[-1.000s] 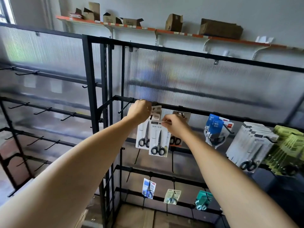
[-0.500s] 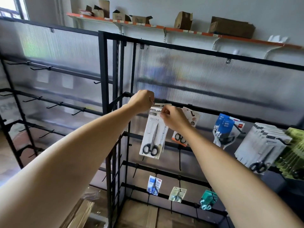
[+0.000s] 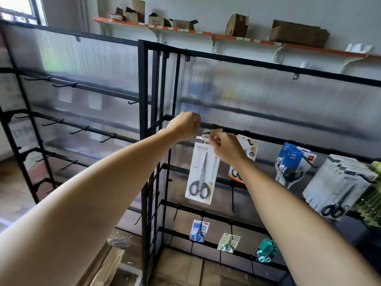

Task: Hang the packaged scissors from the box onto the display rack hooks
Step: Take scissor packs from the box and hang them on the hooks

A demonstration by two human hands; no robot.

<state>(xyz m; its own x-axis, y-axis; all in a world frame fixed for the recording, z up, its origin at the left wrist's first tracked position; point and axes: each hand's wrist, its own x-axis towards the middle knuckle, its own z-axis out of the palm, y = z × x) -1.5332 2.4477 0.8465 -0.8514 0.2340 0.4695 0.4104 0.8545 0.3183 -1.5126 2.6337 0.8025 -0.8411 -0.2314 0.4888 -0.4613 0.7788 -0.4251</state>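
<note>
Scissors pack [image 3: 201, 171] hangs just below the rack bar [image 3: 268, 138], top edge pinched by right hand [image 3: 225, 148], body dangling down-left of it. Left hand [image 3: 182, 126] fist curled at the bar just left of the pack; grip contents unclear. More packs [image 3: 338, 186] hang far right.

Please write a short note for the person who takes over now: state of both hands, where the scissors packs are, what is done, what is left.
Left hand: fingers curled at the black rail, apparently holding the hook; the hook itself is hidden.
Right hand: pinches the top of the white scissors pack, which hangs down just below the rail.
Done: a stack of white packs already hangs further right.
Left: whether the pack's hole is on the hook cannot be seen; seat it, release. The box is not in view.
</note>
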